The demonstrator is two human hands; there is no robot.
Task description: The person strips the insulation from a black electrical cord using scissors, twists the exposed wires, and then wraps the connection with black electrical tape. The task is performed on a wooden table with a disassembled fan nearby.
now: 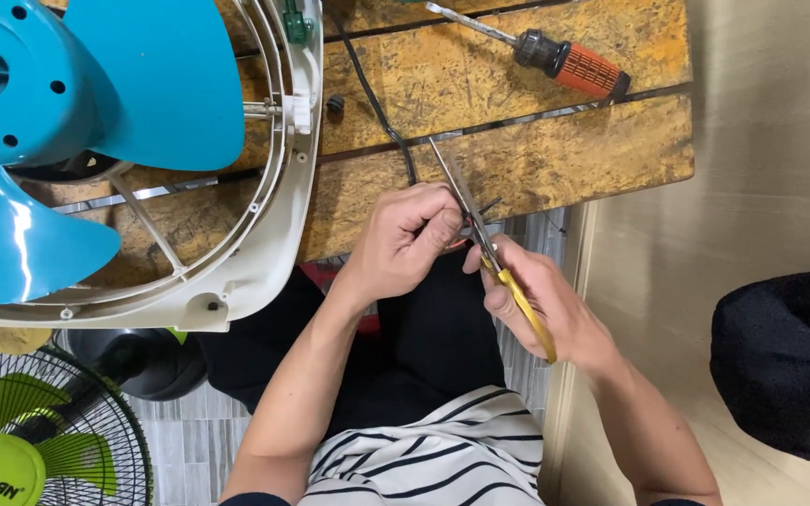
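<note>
- Striped shirt and dark trousers fill the bottom of the view, with both forearms reaching up from them toward the bench edge.
- Left hand is pinched shut on the end of a black cable, which runs up across the scarred wooden workbench toward the fan.
- Right hand is wrapped around the yellow handles of a pair of scissors, blades angled up and meeting the cable just beside the left fingertips.
- Blades look nearly closed on the cable tip, though the contact point is too small to read for sure.
- Step in hand, as I judge it: trimming or stripping the cable end; the next move calls for light, steady blade pressure while the left hand keeps the wire taut.
- Blue-bladed fan in its white frame lies at left, an orange-handled screwdriver lies further back, and a green fan stands on the floor.
</note>
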